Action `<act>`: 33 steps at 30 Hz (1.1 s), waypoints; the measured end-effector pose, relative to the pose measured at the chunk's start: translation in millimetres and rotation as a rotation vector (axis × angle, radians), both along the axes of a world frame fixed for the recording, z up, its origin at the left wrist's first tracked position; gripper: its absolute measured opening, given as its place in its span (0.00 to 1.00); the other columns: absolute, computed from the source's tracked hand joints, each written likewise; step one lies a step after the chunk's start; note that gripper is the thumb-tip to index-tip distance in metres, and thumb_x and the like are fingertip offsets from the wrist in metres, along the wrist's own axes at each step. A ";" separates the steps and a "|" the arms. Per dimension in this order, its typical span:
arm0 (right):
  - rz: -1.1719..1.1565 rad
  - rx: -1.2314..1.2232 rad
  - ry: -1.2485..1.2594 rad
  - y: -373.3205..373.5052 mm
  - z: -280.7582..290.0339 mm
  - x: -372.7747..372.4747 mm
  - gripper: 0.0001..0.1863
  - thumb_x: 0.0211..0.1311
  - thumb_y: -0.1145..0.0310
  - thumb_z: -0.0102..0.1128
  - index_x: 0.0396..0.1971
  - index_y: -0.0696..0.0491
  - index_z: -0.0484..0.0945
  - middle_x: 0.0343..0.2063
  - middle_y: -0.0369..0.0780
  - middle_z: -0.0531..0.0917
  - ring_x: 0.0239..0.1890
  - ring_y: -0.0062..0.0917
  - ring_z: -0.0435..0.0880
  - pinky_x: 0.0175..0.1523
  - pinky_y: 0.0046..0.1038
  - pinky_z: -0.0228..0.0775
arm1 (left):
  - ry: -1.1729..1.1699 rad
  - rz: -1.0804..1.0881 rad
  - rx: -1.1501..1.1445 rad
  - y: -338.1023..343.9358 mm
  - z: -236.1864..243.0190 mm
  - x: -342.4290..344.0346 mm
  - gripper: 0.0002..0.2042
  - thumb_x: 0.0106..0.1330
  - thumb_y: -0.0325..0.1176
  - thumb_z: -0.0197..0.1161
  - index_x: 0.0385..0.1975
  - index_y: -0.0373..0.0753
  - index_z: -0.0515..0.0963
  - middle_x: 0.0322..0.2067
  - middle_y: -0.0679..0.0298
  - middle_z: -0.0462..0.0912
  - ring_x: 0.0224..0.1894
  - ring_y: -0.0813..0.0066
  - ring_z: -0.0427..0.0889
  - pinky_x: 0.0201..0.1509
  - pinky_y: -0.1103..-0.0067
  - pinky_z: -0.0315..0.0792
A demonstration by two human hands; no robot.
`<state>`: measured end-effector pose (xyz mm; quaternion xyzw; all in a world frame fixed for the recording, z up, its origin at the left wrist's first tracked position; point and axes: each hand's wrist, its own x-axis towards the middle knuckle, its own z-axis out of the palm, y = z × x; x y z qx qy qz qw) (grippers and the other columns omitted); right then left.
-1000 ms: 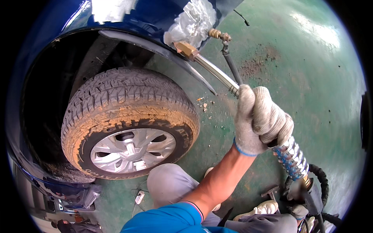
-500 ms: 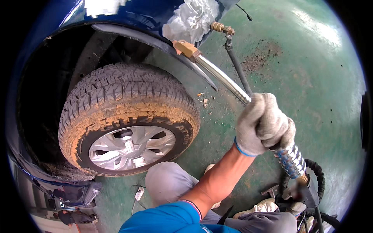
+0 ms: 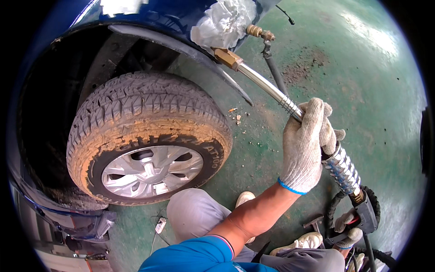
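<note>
My left hand (image 3: 306, 145), in a pale knit glove, is closed round the metal shaft (image 3: 265, 84) of a long tool. Its brass tip (image 3: 226, 58) rests at a rough silvery-white patch (image 3: 222, 25) on the blue car panel (image 3: 167, 18). Below my left hand are a coiled metal section (image 3: 342, 165) and a dark handle (image 3: 366, 212) with a red trigger. My right hand (image 3: 351, 235), gloved too, grips that handle low at the right, partly hidden. A brass fitting (image 3: 260, 32) and dark rod (image 3: 274, 68) sit beside the patch.
A muddy tyre with a silver wheel (image 3: 152, 170) fills the open wheel arch. My knee (image 3: 192, 208) is below it. Black hoses (image 3: 376, 204) and a hammer-like tool (image 3: 313, 221) lie at lower right on the green floor (image 3: 380, 113), which has scattered debris.
My left hand has changed its grip, its fingers now pointing more along the shaft. The brass tip has moved slightly right. The handle and my right hand show more at lower right.
</note>
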<state>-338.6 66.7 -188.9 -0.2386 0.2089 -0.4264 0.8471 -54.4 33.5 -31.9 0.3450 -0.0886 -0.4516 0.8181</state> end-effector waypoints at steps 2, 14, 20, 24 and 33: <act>0.006 -0.002 0.002 0.2 0.5 0.5 0.28 0.43 0.63 0.77 0.41 0.62 0.75 0.29 0.48 0.83 0.27 0.37 0.84 0.33 0.35 0.80 | 0.000 0.007 0.009 0.9 0.7 1.1 0.13 0.74 0.42 0.59 0.37 0.37 0.75 0.15 0.74 0.67 0.13 0.86 0.64 0.34 0.75 0.80; 0.019 -0.004 -0.001 -0.7 -3.6 -4.7 0.29 0.42 0.65 0.79 0.42 0.62 0.75 0.31 0.48 0.83 0.28 0.37 0.84 0.34 0.35 0.80 | -0.171 -0.046 -0.076 5.6 -20.4 -15.8 0.10 0.70 0.34 0.63 0.45 0.35 0.77 0.28 0.63 0.84 0.30 0.74 0.84 0.40 0.76 0.79; 0.041 0.012 0.000 -0.4 -3.2 -0.9 0.29 0.41 0.65 0.79 0.43 0.61 0.75 0.32 0.47 0.84 0.29 0.38 0.85 0.34 0.35 0.80 | -0.226 -0.096 0.013 2.7 -0.1 0.1 0.11 0.71 0.37 0.61 0.44 0.36 0.76 0.21 0.64 0.81 0.24 0.73 0.83 0.34 0.74 0.80; 0.055 0.002 0.048 -4.3 -11.6 -15.9 0.29 0.41 0.66 0.80 0.43 0.61 0.75 0.33 0.47 0.84 0.30 0.38 0.85 0.34 0.35 0.81 | -0.256 -0.050 -0.086 -8.0 17.7 62.7 0.15 0.71 0.43 0.59 0.47 0.38 0.74 0.17 0.70 0.74 0.22 0.74 0.80 0.38 0.69 0.80; 0.097 0.023 -0.027 -4.3 -6.4 -6.6 0.32 0.40 0.66 0.79 0.45 0.62 0.75 0.34 0.48 0.83 0.34 0.37 0.85 0.42 0.36 0.82 | -0.044 -0.032 -0.104 8.4 -30.5 -34.9 0.12 0.70 0.32 0.60 0.49 0.35 0.77 0.28 0.62 0.82 0.31 0.71 0.84 0.41 0.71 0.80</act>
